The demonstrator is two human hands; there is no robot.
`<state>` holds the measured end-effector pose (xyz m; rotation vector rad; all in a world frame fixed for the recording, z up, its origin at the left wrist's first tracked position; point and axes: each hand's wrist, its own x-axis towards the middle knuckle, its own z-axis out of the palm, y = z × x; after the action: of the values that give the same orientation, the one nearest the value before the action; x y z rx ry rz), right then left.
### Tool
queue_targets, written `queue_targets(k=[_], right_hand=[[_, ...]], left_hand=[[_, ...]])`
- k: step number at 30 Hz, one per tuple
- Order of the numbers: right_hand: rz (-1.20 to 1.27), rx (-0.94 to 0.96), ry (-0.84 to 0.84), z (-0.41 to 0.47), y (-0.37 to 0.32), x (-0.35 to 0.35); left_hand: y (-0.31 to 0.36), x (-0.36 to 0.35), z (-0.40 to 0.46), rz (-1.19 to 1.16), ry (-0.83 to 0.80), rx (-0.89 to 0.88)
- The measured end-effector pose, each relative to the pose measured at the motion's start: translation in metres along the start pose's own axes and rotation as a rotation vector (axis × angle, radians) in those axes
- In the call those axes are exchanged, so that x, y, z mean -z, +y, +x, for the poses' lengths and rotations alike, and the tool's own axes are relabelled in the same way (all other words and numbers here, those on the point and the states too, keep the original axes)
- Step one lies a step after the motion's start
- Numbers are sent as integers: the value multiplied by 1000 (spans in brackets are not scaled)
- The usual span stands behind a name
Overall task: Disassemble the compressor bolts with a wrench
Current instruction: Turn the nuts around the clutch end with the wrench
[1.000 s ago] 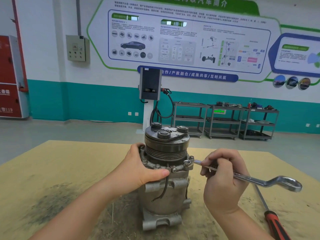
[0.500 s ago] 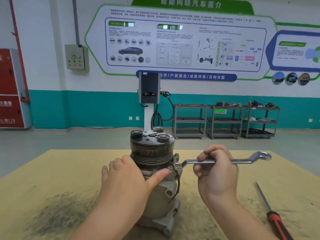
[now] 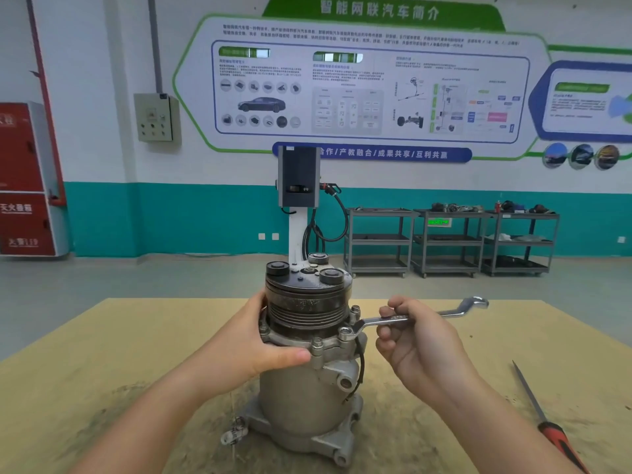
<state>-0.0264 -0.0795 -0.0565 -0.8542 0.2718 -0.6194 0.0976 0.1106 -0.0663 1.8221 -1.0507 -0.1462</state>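
A grey metal compressor (image 3: pixel 307 398) stands upright near the middle of a tan table (image 3: pixel 102 371), its dark grooved pulley (image 3: pixel 307 309) uppermost and its mounting lugs resting on the board. The left hand (image 3: pixel 253 343) wraps the left side of the housing just under the pulley, the thumb lying across the front of the flange and the other fingers curled round the far side, out of sight. A ring of bolts (image 3: pixel 317 343) stands up from the flange.

The right hand (image 3: pixel 417 343) holds a silver wrench (image 3: pixel 403 318) near the middle of its shank, the fingers curled over the top of it and the thumb below. The wrench lies roughly level, running right and slightly far from the compressor; its near ring end sits on a bolt at the flange's right front (image 3: pixel 346 333), and its free end (image 3: pixel 477 301) sticks out beyond the hand, bent upward.

On the table at the right, well apart from the compressor, lies a screwdriver (image 3: pixel 543 419) with a red and black handle, its blade pointing to the far side. Against the far wall stand grey shelf carts (image 3: pixel 448 241) and a charging post (image 3: pixel 298 186).
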Motion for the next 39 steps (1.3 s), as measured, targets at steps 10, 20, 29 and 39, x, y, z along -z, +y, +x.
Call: queue_targets(k=[10,20,29,39], right_hand=[[-213,791,-22,-19,34,4],[-765,1253,-309,-27,39,10],[-488,1173,-255,-42,30,-7],[-33,532,27,-20,9,-4]], left_hand=[[-2,1,2,35,47,39],[-3,0,2,28,65,61],[-1,0,1,68,91,113],[30,-66,-13,217,436,190]])
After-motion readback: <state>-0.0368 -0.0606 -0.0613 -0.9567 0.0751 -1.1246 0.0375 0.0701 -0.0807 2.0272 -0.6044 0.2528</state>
